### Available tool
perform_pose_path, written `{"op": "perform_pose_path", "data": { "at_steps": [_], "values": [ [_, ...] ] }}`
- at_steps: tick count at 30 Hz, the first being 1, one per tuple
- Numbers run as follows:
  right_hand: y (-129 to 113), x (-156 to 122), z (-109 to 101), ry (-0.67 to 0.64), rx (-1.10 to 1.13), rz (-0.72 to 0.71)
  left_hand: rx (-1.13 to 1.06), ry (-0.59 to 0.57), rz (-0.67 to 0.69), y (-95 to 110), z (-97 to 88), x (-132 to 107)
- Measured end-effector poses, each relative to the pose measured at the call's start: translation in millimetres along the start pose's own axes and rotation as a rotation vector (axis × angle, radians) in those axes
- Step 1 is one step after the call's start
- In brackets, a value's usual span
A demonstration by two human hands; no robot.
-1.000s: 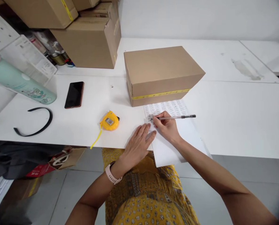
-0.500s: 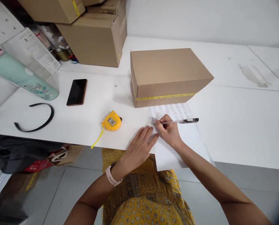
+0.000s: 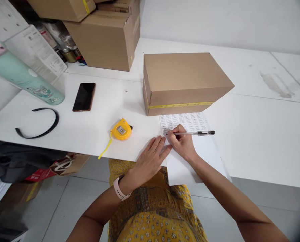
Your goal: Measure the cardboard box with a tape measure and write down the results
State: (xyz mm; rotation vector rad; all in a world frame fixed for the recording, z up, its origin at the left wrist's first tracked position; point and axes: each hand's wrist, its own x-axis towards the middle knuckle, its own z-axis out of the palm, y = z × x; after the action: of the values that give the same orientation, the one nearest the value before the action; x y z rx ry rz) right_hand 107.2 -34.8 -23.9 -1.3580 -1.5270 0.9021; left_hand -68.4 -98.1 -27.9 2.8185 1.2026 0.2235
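My right hand (image 3: 182, 143) is closed around a clear pen (image 3: 201, 133) with a dark cap end, its tip down at the left side of a sheet of paper (image 3: 190, 164). Rows of small handwriting fill the sheet's upper part, and its lower end hangs past the table edge. My left hand (image 3: 151, 156) lies flat, fingers stretched out, with its fingertips at the paper's left edge. Just behind the writing stands a closed cardboard box (image 3: 181, 72) with yellow tape, covering the paper's top. To the left lies a yellow tape measure (image 3: 122, 130) with its strap.
A black phone (image 3: 84, 96), a black headband (image 3: 55, 122) and a mint green bottle (image 3: 26, 75) are on the left of the white table (image 3: 261, 141). More cardboard boxes (image 3: 104, 40) are stacked at the back left. A paper bag (image 3: 71, 163) sits below the table's left side.
The view has shifted slightly, so the table items sit a little differently in the picture. My right hand still holds the pen on the paper; the left hand stays flat.
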Motion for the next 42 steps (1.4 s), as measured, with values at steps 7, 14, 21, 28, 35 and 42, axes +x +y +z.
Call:
{"op": "perform_pose_path", "data": {
  "at_steps": [7,14,21,28,35,42],
  "values": [
    [1.9,0.2,-0.1,-0.008,0.021,0.016,-0.012,-0.013,-0.003,0.3,-2.0,0.1],
    [1.8,-0.1,-1.2,0.006,0.033,0.053,-0.037,-0.025,-0.006,-0.2,-4.5,0.2],
    [2.0,0.2,-2.4,0.024,0.014,0.046,-0.039,0.0,-0.011,0.1,-2.7,-0.7],
    [3.9,0.1,-1.3,0.02,0.006,0.03,-0.028,-0.013,-0.007,0.4,-2.7,-0.2],
    [-2.5,0.7,-1.5,0.012,0.047,0.055,-0.016,-0.006,-0.004,0.0,-3.4,-0.1],
    [-2.4,1.0,-1.8,0.027,0.04,0.063,-0.028,-0.024,-0.013,0.2,-0.8,-0.8]
  ]
}}
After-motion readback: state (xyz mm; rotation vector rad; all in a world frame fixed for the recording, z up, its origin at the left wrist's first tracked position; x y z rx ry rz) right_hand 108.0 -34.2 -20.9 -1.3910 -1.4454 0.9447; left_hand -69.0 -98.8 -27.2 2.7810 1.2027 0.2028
